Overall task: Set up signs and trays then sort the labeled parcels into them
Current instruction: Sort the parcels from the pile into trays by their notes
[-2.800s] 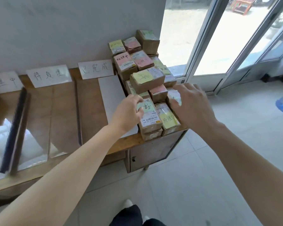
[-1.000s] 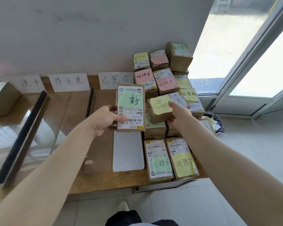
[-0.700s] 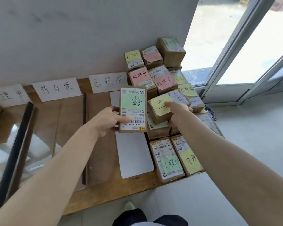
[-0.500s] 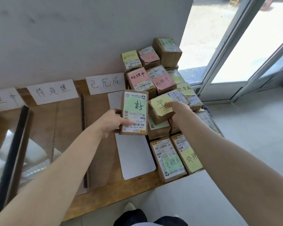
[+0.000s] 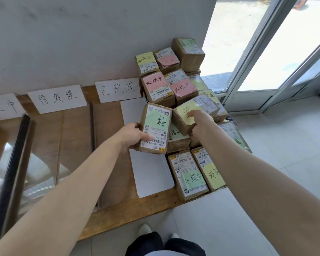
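Stiff, likely light cartons, best edge-held: our left hand (image 5: 132,135) grips green-label parcel (image 5: 156,124), right hand (image 5: 201,124) grips yellow-label parcel (image 5: 182,111).

Three white paper signs stand along the wall at upper left: one (image 5: 2,107) cut by the frame edge, one (image 5: 57,98) in the middle and one (image 5: 118,90) beside the pile. At least thirteen brown parcels (image 5: 188,174) fill the centre and right; some are half hidden, so the full count cannot be told. Three carry pink notes (image 5: 154,84). One white sheet (image 5: 151,170) lies at centre. Two dark bars (image 5: 91,130) cross the left. Two hands are in view: the left hand (image 5: 132,134) grips one parcel (image 5: 155,124), and the right hand (image 5: 199,124) grips another.
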